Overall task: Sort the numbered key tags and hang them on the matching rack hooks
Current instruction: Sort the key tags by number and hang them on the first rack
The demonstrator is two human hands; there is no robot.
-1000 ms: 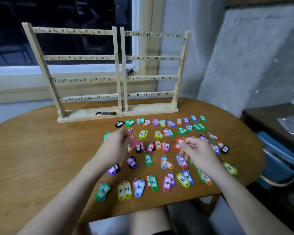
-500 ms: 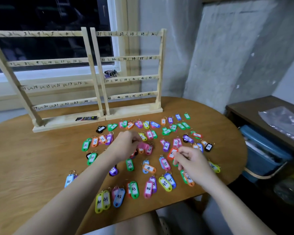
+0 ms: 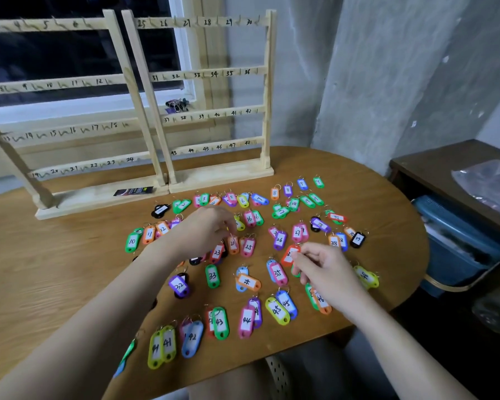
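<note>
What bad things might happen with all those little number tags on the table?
Tags near the front edge, like the yellow tags marked 41, may get knocked off by an arm, since both forearms cross that row. Many tags overlap in pairs, so the left hand or right hand might lift two at once or muddle the order. The red tag by the right fingers is half hidden, so its number could be misread.

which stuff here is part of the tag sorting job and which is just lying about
Part of the job:
- key tags spread on the table
- two wooden racks with numbered hooks
- left hand, right hand

Lying about:
- black card on a rack base
- blue bin
- plastic bag
- clips on the sill
</note>
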